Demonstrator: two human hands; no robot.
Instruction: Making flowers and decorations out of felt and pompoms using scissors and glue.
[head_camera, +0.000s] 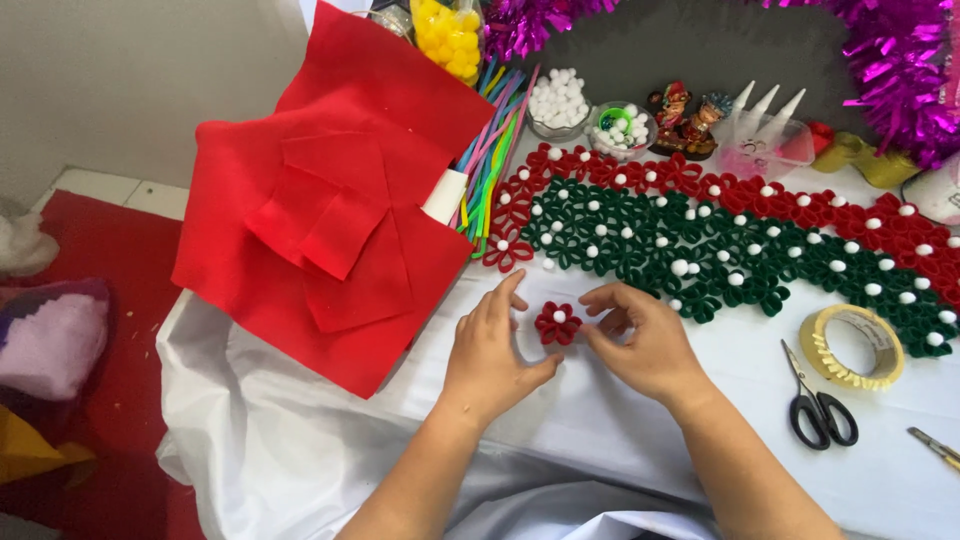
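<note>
A: What are the hands doing right now?

B: They are working a small red flower (557, 323) on the white cloth (560, 420), just below the near edge of the big red-and-green flower mat (720, 245). The left hand (492, 352) is lying beside the flower, fingers loosely spread, thumb tip touching its lower edge. The right hand (640, 342) is curling in from the other side, fingertips pinching lightly at the petals.

A: So neither hand is gripping hard?

B: No, both are half open, only steadying it. I judge that light pressure is right: squeezing harder would be flattening the loops or knocking off the white pompom in the centre.

A: Anything close by to mind?

B: The scissors (820, 405) and tape roll (852, 346) are lying to the right of the flower, well apart. The red felt (330, 220) is sitting to its left.
</note>
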